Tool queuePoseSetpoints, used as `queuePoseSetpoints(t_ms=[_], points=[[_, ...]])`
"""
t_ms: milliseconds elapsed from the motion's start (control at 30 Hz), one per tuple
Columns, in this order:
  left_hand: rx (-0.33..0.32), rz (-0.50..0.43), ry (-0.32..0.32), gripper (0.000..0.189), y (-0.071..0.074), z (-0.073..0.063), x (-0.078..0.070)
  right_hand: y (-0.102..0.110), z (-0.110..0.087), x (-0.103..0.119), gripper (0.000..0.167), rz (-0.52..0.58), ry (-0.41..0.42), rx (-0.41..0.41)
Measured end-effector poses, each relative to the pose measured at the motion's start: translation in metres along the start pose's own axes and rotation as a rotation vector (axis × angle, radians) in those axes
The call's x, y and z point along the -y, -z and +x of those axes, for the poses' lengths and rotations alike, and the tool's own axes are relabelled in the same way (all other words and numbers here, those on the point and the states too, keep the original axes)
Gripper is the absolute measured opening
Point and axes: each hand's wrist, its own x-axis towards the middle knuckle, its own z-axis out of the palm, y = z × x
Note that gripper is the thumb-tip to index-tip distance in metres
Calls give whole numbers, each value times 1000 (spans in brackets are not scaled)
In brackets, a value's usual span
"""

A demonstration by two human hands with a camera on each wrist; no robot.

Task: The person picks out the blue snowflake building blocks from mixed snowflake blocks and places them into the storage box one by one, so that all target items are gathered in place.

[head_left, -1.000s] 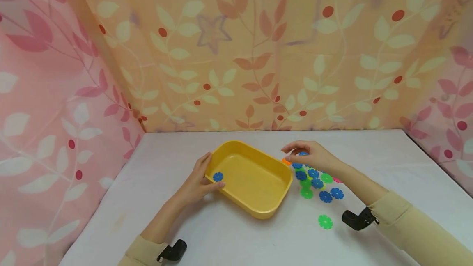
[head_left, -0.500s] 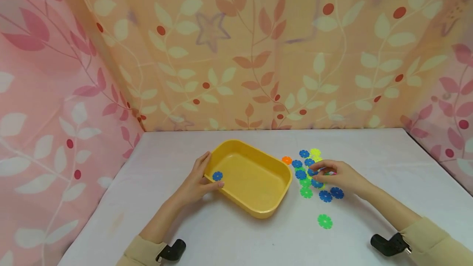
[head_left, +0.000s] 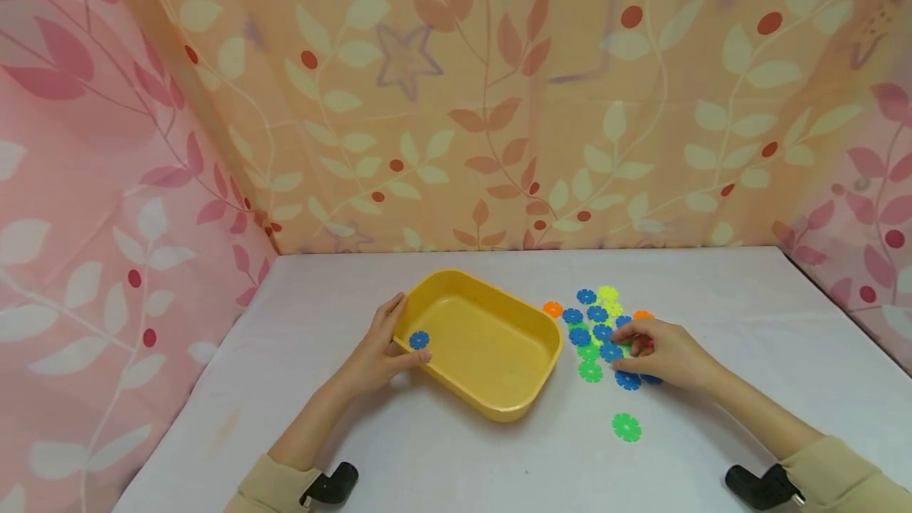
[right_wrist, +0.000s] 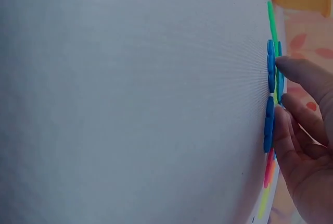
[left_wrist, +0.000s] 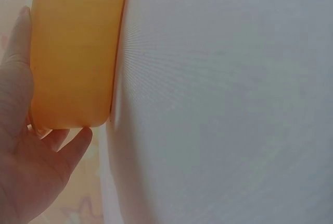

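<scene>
A yellow plastic tray (head_left: pixel 492 339) stands on the table, one blue flower-shaped interlocking disc (head_left: pixel 419 340) lying inside near its left corner. My left hand (head_left: pixel 381 355) grips that corner, thumb over the rim and fingers against the outside; in the left wrist view the fingers touch the tray wall (left_wrist: pixel 78 52). Right of the tray, my right hand (head_left: pixel 670 351) reaches down into a loose pile of discs. Thumb and fingers are apart over a blue disc (head_left: pixel 610 352), and the right wrist view has the fingertips at blue discs (right_wrist: pixel 268 125). The palm hides part of the pile.
Blue, green, yellow and orange discs spread right of the tray, among them an orange disc (head_left: pixel 552 309) beside its rim. A lone green disc (head_left: pixel 627 427) lies nearer the front. Patterned cloth (head_left: pixel 484 101) hangs behind the white table (head_left: pixel 456 465).
My right hand has moved from beside the orange disc near the tray rim, rightward and nearer, onto the blue discs. The left hand and tray have stayed in place.
</scene>
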Motion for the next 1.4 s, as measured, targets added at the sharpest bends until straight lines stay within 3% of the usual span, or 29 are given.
queuePoseSetpoints(t_ms=[400, 833, 1100, 1400], points=[[3, -17, 8, 105, 0, -1, -2, -2, 3, -3, 36, -69, 24, -4], [9, -34, 43, 105, 0, -1, -4, -1, 6, -3, 35, -71, 89, 2], [11, -34, 45, 106, 0, -2, -5, -1, 8, 5, 36, 12, 33, -11], [8, -43, 48, 105, 0, -2, -5, 2, 24, 33, 37, 91, 30, -41]])
